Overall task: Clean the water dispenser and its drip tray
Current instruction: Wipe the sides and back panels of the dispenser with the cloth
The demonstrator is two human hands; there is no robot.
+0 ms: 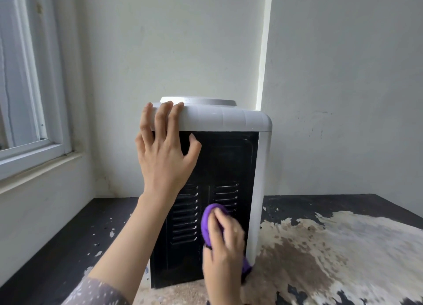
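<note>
Worn, peeling table by a white wall. Dispenser is standing mid-table, back panel near. Left hand is bracing flat on its top-left corner, fingers straight; right hand is gripping a soft purple cloth against the vents. Casing probably rigid, light, tippy: steady at top.

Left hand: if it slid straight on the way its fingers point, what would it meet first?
The left hand lies flat against the water dispenser, fingers pointing up over its white top edge. Going on, it would likely meet the raised ring on top, though depth is unclear.
</note>
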